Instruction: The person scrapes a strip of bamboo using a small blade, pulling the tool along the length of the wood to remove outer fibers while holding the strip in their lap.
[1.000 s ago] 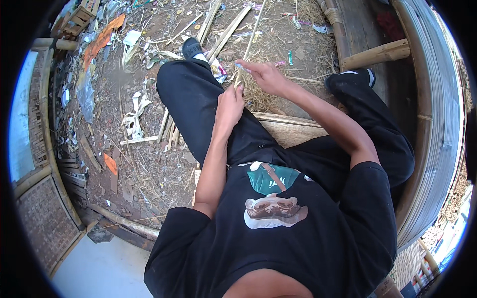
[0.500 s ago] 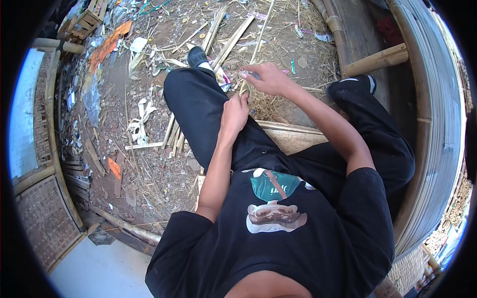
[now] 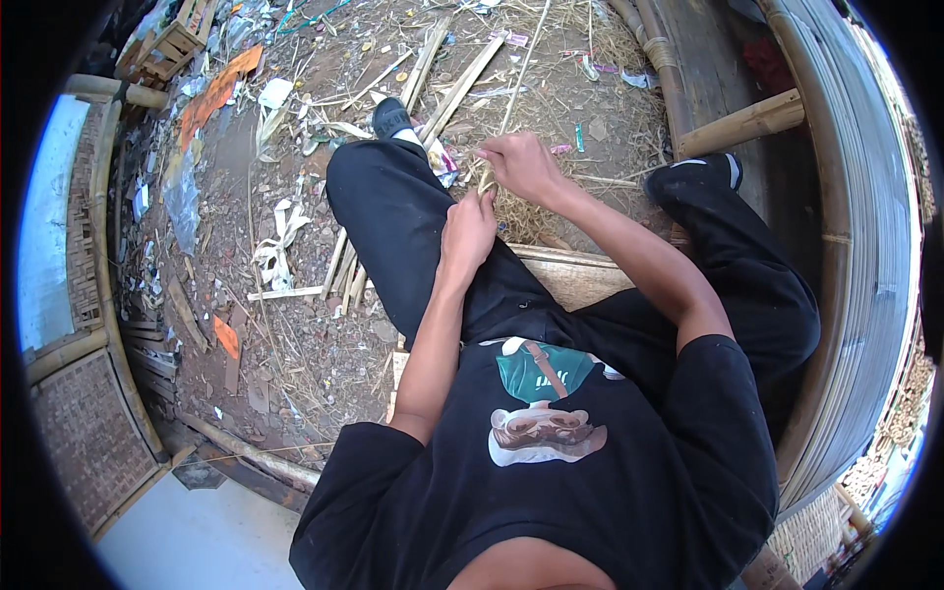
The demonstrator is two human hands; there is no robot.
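A bamboo strip [image 3: 519,86], pinched in the left hand [image 3: 468,234], slants far-right past the clenched right hand [image 3: 526,169], whose contents are unclear.

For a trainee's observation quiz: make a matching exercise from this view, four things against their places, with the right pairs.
1. Left hand
2. Slatted wooden crate
3. Right hand
4. Thin pale strip

A. Upper left of view
B. Higher of the two hands
C. Runs from hands toward top edge
D. Lower of the two hands

Pairs: 1-D, 2-A, 3-B, 4-C
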